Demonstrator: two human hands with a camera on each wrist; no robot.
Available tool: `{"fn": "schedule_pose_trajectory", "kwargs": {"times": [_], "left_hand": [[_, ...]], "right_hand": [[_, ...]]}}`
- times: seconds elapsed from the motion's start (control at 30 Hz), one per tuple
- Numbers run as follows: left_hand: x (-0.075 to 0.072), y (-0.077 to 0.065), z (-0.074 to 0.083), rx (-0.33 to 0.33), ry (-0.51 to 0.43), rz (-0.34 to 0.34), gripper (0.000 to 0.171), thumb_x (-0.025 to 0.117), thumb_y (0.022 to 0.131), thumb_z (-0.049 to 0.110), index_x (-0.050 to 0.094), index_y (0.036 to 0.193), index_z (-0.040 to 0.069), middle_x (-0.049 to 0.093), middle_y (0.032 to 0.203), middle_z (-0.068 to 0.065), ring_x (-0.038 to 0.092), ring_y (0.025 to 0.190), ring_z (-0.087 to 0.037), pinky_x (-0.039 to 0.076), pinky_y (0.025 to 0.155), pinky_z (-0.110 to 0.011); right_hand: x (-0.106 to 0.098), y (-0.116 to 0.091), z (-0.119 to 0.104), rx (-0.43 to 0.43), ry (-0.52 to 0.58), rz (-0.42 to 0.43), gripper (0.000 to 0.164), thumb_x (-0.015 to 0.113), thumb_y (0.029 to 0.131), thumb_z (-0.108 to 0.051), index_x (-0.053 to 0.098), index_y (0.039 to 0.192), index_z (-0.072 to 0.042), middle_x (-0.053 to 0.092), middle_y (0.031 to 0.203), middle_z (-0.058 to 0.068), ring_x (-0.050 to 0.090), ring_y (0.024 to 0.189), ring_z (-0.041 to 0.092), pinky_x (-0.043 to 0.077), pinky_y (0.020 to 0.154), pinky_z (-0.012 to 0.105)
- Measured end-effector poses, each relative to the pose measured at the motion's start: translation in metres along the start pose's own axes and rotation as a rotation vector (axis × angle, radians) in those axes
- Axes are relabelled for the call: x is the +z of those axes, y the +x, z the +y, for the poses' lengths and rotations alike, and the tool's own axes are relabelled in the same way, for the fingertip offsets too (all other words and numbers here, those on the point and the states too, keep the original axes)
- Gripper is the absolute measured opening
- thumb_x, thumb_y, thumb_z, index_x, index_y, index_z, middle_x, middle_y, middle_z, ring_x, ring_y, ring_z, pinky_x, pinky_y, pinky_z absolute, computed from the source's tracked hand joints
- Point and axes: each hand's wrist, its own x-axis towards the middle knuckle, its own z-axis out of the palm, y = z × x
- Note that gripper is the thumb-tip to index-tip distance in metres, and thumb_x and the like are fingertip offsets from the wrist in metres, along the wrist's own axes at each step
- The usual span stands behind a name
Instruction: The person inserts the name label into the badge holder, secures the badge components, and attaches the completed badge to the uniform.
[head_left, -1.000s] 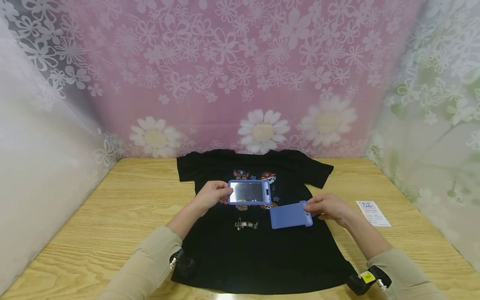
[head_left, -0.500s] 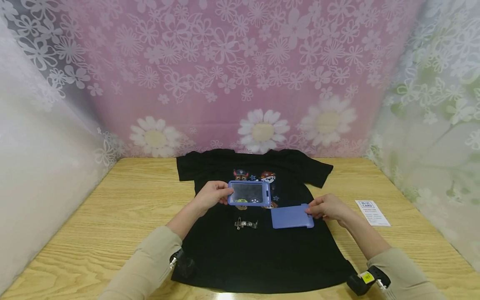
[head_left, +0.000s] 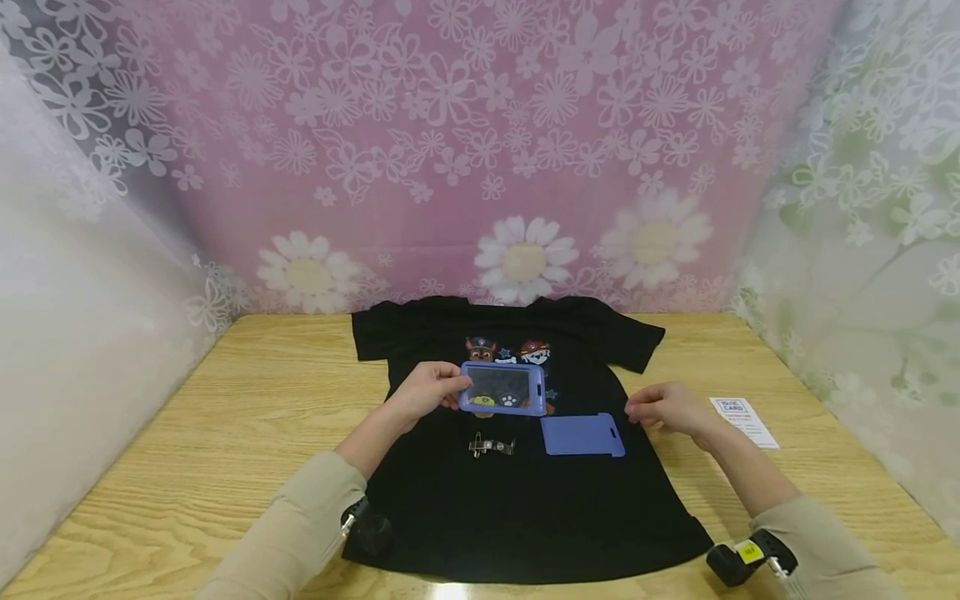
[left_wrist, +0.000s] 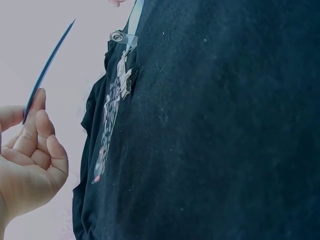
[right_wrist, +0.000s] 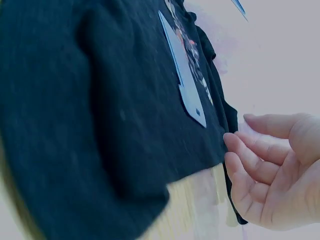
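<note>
Above the middle of the black shirt point(head_left: 525, 517), the left hand point(head_left: 427, 390) pinches one end of a blue frame point(head_left: 501, 389) that you can see through. The right hand point(head_left: 667, 410) holds nothing; its fingers are softly bent by the shirt's right edge. A flat blue piece point(head_left: 581, 436) lies on the shirt, near that same edge. A metal clip point(head_left: 491, 447) lies to its left. Close to the right edge of the table point(head_left: 285, 400), a white card point(head_left: 744, 422) lies apart from the shirt. The blue frame is held by just one end, so a weak pinch could let it tip and drop. If the shirt's bottom edge gets tugged, the flat blue piece and the metal clip could slide. A bump from the right hand could push the white card away.
</note>
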Motion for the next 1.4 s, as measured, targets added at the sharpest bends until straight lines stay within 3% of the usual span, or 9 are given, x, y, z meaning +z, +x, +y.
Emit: {"fn": "schedule_pose_trajectory", "kwargs": {"times": [0.37,0.67,0.87,1.2,1.4], "left_hand": [[0.002,0.000,0.001,0.006,0.000,0.007,0.018,0.058,0.091,0.012,0.061,0.082,-0.004,0.062,0.073,-0.008,0.055,0.062,-0.013,0.048,0.068,-0.039],[0.002,0.001,0.004,-0.005,0.008,0.009,0.019,0.057,0.091,0.013,0.061,0.081,-0.003,0.060,0.069,-0.005,0.055,0.062,-0.014,0.047,0.071,-0.043],[0.002,0.001,0.003,-0.010,0.019,0.004,0.022,0.057,0.091,0.013,0.061,0.086,-0.008,0.060,0.070,-0.003,0.055,0.062,-0.014,0.048,0.071,-0.041],[0.003,0.002,-0.001,-0.001,0.018,-0.003,0.026,0.057,0.091,0.013,0.059,0.091,-0.012,0.060,0.070,-0.002,0.055,0.063,-0.013,0.048,0.071,-0.040],[0.004,0.000,0.000,-0.003,0.017,-0.012,0.023,0.056,0.091,0.012,0.059,0.087,-0.010,0.059,0.069,-0.002,0.055,0.063,-0.013,0.048,0.071,-0.040]], "right_hand": [[-0.028,-0.006,0.016,-0.061,-0.016,0.003,0.048,0.056,0.093,-0.027,0.050,0.122,0.011,0.059,0.114,0.019,0.054,0.102,0.030,0.045,0.084,0.046],[-0.058,-0.011,0.043,-0.079,-0.083,0.103,0.054,0.054,0.094,-0.030,0.045,0.125,0.013,0.051,0.122,0.028,0.046,0.113,0.043,0.040,0.090,0.053],[-0.075,-0.015,0.062,-0.095,-0.131,0.146,0.056,0.051,0.095,-0.031,0.041,0.129,0.013,0.047,0.125,0.031,0.044,0.113,0.046,0.041,0.085,0.051],[-0.096,-0.018,0.093,-0.046,-0.161,0.180,0.062,0.049,0.096,-0.034,0.034,0.132,0.015,0.036,0.131,0.038,0.036,0.116,0.051,0.037,0.085,0.056],[-0.101,-0.015,0.110,-0.019,-0.201,0.195,0.062,0.050,0.095,-0.035,0.037,0.130,0.016,0.038,0.128,0.039,0.037,0.114,0.052,0.038,0.083,0.054]]}}
